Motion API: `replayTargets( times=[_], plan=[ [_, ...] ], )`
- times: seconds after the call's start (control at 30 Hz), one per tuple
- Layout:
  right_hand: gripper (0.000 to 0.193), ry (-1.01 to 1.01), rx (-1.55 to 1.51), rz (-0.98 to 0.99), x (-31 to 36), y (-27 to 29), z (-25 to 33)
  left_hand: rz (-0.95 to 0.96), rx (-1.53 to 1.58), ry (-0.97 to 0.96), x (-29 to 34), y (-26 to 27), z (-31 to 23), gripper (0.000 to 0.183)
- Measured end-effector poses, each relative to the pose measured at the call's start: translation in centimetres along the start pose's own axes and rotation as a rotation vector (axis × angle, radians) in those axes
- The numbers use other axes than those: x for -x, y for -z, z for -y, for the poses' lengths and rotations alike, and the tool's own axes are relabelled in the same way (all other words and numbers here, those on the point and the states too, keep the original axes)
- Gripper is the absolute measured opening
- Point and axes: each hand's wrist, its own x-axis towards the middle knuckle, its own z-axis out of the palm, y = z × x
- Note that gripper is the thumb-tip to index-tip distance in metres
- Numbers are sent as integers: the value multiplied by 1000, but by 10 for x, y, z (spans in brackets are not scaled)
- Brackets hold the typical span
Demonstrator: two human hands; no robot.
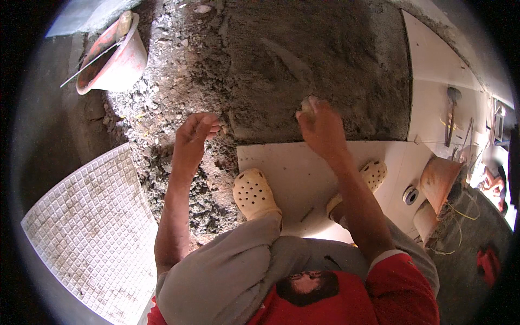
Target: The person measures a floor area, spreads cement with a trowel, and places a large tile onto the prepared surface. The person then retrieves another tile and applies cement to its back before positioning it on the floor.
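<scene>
My right hand (324,127) is closed around a small pale lump (309,105), its exact kind unclear, just over the dark, smoothed mortar bed (330,59). To the left, my left hand (196,134) hovers above the strip of loose rubble (173,70). Its fingers are curled together, and whatever they may hold is too small to make out. Laid pale tiles (292,162) border the mortar on its near side and carry on up its right side (428,59). My feet, in cream perforated clogs (253,192), rest on the near tiles.
A large tile (92,233) shows its gridded back at left. A tilted bucket (127,65) with a wooden-handled tool (124,24) stands far left. At right are a hammer (450,116), a round roll (410,195), orange buckets (439,179), red cloth (487,265) and another person (494,181).
</scene>
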Motion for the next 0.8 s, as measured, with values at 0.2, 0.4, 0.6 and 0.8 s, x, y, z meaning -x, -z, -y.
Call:
replayTargets(
  times=[0.2, 0.4, 0.6, 0.8],
  plan=[
    [55, 62, 134, -126, -86, 28, -14, 12, 4, -28, 5, 8, 3, 37],
    [53, -31, 31, 178, -59, 22, 12, -1, 25, -34, 5, 8, 1, 37],
    [53, 47, 11, 35, -43, 28, 1, 1, 7, -39, 5, 8, 5, 39],
    [53, 88, 198, 126, -89, 48, 2, -13, -6, -27, 5, 10, 1, 38]
  ],
)
